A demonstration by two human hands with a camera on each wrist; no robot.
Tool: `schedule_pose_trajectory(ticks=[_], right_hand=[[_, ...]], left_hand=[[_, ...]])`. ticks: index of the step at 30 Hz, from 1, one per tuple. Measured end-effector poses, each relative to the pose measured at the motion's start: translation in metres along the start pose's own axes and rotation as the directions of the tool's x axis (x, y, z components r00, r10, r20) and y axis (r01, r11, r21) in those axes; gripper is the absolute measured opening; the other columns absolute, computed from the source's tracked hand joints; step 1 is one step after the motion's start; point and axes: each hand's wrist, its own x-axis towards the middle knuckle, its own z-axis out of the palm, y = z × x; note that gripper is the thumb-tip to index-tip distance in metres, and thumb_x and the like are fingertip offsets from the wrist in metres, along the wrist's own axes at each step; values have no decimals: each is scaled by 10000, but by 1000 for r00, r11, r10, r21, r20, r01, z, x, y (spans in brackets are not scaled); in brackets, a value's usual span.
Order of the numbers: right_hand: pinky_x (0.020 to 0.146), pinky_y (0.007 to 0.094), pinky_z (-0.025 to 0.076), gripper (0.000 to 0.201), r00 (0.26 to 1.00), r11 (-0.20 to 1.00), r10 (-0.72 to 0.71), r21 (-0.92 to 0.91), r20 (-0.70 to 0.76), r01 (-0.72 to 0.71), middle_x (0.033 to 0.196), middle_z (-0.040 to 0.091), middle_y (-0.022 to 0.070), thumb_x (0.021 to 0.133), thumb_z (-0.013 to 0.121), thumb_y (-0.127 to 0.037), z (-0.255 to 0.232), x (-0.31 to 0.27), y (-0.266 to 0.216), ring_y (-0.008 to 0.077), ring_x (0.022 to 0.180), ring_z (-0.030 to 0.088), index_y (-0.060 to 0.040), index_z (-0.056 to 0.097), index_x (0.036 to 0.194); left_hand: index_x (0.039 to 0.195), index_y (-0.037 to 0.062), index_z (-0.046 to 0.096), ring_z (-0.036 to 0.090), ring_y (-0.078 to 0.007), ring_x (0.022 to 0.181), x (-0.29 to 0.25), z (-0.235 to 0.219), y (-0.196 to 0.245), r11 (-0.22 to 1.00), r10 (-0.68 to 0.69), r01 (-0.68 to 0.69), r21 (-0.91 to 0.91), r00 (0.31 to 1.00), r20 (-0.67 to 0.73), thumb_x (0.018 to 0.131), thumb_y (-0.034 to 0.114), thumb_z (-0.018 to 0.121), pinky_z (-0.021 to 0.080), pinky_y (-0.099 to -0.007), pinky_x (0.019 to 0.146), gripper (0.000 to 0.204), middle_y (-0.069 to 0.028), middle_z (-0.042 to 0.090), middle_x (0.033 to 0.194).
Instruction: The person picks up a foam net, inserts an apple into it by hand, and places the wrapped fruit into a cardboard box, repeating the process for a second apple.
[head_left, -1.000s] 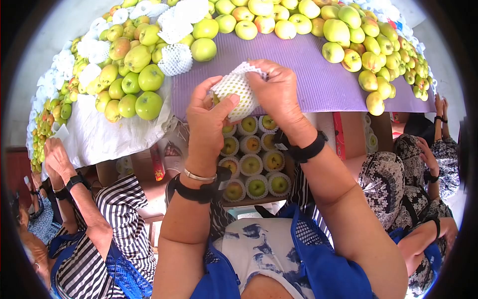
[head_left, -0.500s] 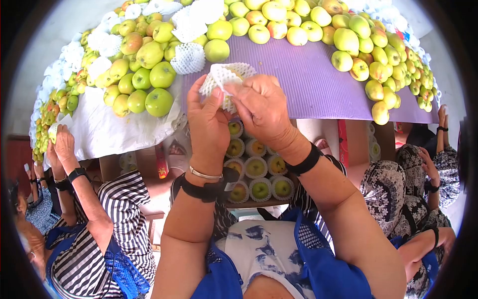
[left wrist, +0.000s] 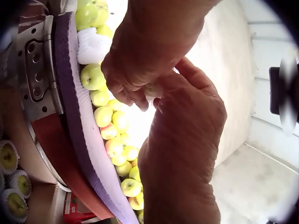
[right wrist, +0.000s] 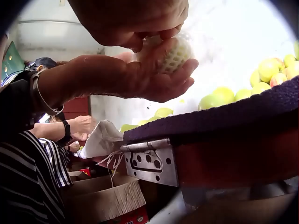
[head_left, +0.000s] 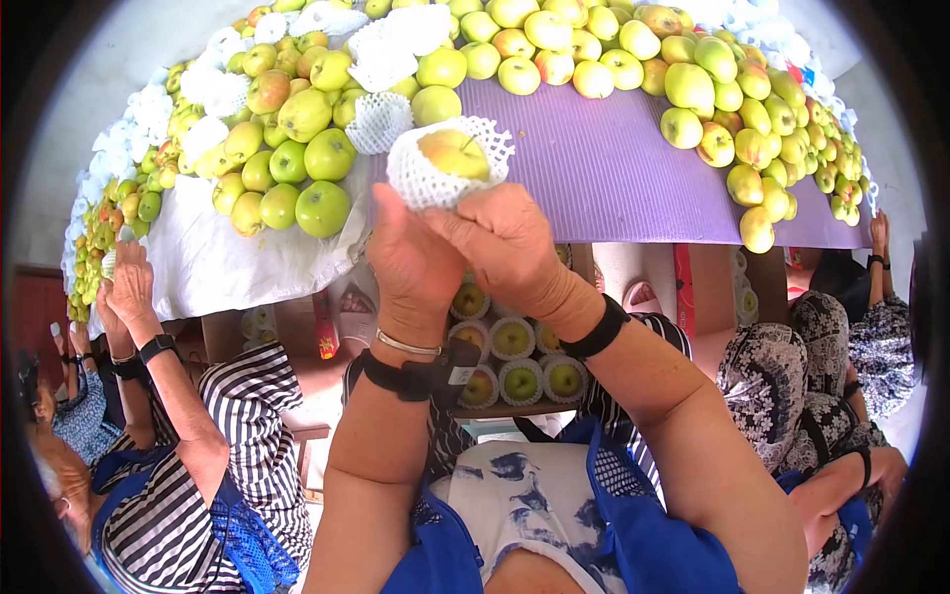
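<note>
A yellow-green apple (head_left: 453, 150) with a faint blush faces up, stem showing, from a white foam net (head_left: 414, 180) wrapped round its sides. Cradling it from below, my left hand (head_left: 414, 259) has its fingers curved about the net, as the right wrist view shows of the netted fruit (right wrist: 176, 57). My right hand (head_left: 513, 243) pinches the near edge of the net, its fingers bent close against the left hand. Seen from the left wrist, both hands hide most of the apple.
Loose apples (head_left: 297, 114) pile on the left, more (head_left: 732, 109) on the right, on a purple ribbed mat (head_left: 594, 168). An unused foam net (head_left: 380, 123) lies ahead. Below the table edge stands a box of netted apples (head_left: 515, 339). People sit on both sides; a striped sleeve (head_left: 158, 515) is at left.
The apple and net have turned so the stem end now faces up and the net's frilled edge stands open round it. Both hands have come together beneath it.
</note>
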Motion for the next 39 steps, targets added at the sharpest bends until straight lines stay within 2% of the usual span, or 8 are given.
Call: schedule_pose_trajectory(ticks=[3, 6, 9, 21, 24, 27, 33, 39], right_hand=[[549, 330, 402, 158, 992, 991, -39, 120, -121, 54, 694, 522, 57, 670, 644, -46, 2, 5, -2, 246, 614, 510, -46, 642, 828], [521, 280, 393, 75, 958, 897, 244, 411, -151, -164, 635, 503, 15, 738, 642, -5, -4, 3, 1, 165, 570, 484, -49, 587, 764], [511, 228, 380, 117, 549, 252, 832, 830, 77, -497, 607, 447, -50, 793, 631, -19, -13, 6, -1, 69, 574, 438, -63, 531, 756], [728, 247, 465, 164, 684, 518, 716, 551, 138, -654, 907, 629, 42, 813, 617, -25, -35, 6, 36, 97, 803, 566, -14, 632, 976], [696, 239, 463, 114, 618, 447, 770, 558, 156, -699, 858, 616, 39, 840, 585, -51, -36, 4, 37, 102, 751, 557, -4, 632, 933], [680, 242, 468, 125, 422, -38, 821, 775, 384, -631, 836, 610, 42, 872, 543, -91, -45, 8, 39, 116, 727, 563, 8, 610, 908], [676, 238, 474, 163, 341, -396, 723, 765, 601, -508, 840, 615, 47, 897, 512, -133, -43, 3, 48, 127, 735, 584, 14, 567, 941], [660, 272, 504, 168, 324, -95, 769, 600, 550, -794, 885, 620, 55, 901, 515, -153, -47, 9, 42, 132, 732, 596, -5, 568, 959]], left_hand=[[1319, 8, 330, 434, -272, 1192, -1, -3, 0, 995, 22, -14, 100, 996, -84, 914, 348, 485, 331, -430, 1022, 551, -115, 448, 1292], [1325, 25, 329, 427, -276, 1201, 2, 2, -1, 998, 51, -48, 49, 996, -68, 900, 330, 516, 332, -445, 1022, 555, -114, 447, 1293], [1336, 39, 319, 424, -281, 1207, 3, 7, -2, 997, 65, -64, 52, 998, -17, 886, 281, 551, 333, -458, 1022, 562, -117, 445, 1291], [1311, -9, 346, 450, -235, 1176, -3, 5, -8, 847, 37, -12, 532, 999, -36, 881, 178, 555, 348, -384, 1011, 514, -131, 463, 1265], [1284, -30, 369, 499, -205, 1106, -2, 7, -9, 861, -12, 47, 506, 997, -73, 883, 155, 550, 385, -336, 968, 477, -122, 511, 1201], [1278, -41, 384, 507, -197, 1102, -1, 9, -10, 850, -53, 77, 520, 997, -61, 892, 166, 537, 383, -322, 970, 464, -121, 526, 1192], [1297, -52, 364, 475, -214, 1153, -3, 10, -6, 869, -118, 65, 491, 990, 78, 911, 221, 506, 359, -339, 995, 493, -126, 494, 1236], [1312, -18, 344, 441, -245, 1184, -1, 5, -13, 925, -9, 17, 380, 1000, -21, 943, 276, 428, 348, -391, 1005, 479, -125, 452, 1275]])
